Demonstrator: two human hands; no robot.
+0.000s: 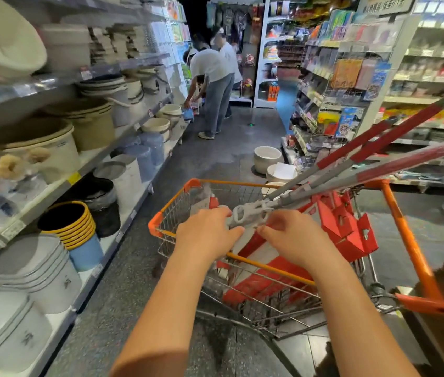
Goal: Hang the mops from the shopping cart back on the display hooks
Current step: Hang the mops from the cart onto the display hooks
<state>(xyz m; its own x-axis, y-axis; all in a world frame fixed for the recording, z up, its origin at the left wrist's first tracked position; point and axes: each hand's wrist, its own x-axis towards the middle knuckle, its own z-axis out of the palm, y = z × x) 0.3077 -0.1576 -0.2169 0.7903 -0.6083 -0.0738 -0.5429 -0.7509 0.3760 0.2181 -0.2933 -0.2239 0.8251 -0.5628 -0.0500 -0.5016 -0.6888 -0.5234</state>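
While you stand behind the shopping cart (231,183), both of your hands are on the near ends of the mops (411,161). Your left hand (207,235) lies over the white plastic hanging ends (250,213), fingers curled around them from the left. Your right hand (297,239) meets the same ends from the right, fingers bent and pinching the plastic; how firm either grip is cannot be told. The mops lie in the shopping cart, tilted. Their grey shafts rise from your hands toward the upper right, and their red upper sections stick out well past the cart's right side. One red section is wrapped in clear film. Red mop heads (345,227) are packed against the cart's right wall, below the shafts. The cart stands on the dark floor (215,159) of a shop aisle. On your left, shelves (52,183) carry basins, pails and lidded bins, and a stack of yellow-rimmed buckets (71,221) sits on the lowest level. On your right, a wire rack (345,77) holds packaged goods. White pails (267,159) stand on the floor just beyond the cart. Two people (212,85) are at the left shelves, well down the aisle, one of them bent forward.
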